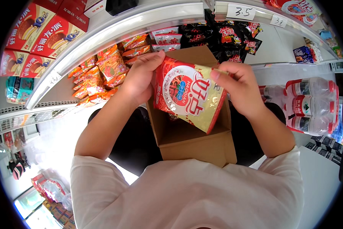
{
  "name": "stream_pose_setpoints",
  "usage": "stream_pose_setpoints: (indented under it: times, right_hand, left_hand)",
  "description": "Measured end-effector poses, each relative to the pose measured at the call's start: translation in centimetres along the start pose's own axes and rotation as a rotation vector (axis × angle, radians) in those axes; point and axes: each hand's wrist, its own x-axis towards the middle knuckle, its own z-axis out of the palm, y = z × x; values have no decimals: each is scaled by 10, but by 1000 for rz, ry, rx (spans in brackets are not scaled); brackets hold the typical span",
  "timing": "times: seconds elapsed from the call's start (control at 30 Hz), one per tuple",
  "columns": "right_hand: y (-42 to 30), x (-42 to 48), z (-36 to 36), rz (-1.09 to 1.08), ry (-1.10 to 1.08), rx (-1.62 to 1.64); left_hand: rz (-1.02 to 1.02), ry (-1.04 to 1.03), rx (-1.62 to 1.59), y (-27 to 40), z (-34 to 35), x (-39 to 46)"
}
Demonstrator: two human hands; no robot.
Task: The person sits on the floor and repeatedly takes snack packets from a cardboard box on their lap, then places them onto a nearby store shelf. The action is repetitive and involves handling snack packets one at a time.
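Note:
A red and gold snack bag [188, 94] is stretched between my two hands, tilted, above an open cardboard box [197, 148]. My left hand [144, 75] grips its upper left corner with thumb and fingers. At the bag's upper right edge, my right hand [240, 86] pinches the gold part, thumb on the front. The box sits between my knees with its flaps spread. Some packaging shows low inside it, mostly hidden by the bag.
Ahead is a shelf with orange snack bags [111, 64], white and red packets [167, 38] and black packets [228, 35]. Red pie boxes [52, 37] stand at upper left under a curved shelf edge [117, 28]. Shrink-wrapped water bottles [312, 106] are at right.

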Motion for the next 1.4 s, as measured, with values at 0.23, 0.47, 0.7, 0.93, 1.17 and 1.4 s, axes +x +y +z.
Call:
stream_pose_setpoints:
  times: [0.23,0.47,0.7,0.93,1.17,1.4]
  right_hand:
    - [8,21,-21,309,94,521]
    - [7,32,-20,380,197,604]
    - [5,22,-5,494,27,285]
    - [6,24,-13,332,30,247]
    - [1,22,-23,278,19,442]
    - [-3,22,-26,252,-3,445]
  left_hand:
    - [-121,-163,92,-4,3,-9]
    - [-162,-258,152,-13,-19,-4]
    - [-85,-77,110,-9,-16,-4]
    - [-79,-196,235,-7,-17,-8]
    - [-179,-352,219,-8,-19,-8]
    - [-126,-371,176,-15,-27,-2]
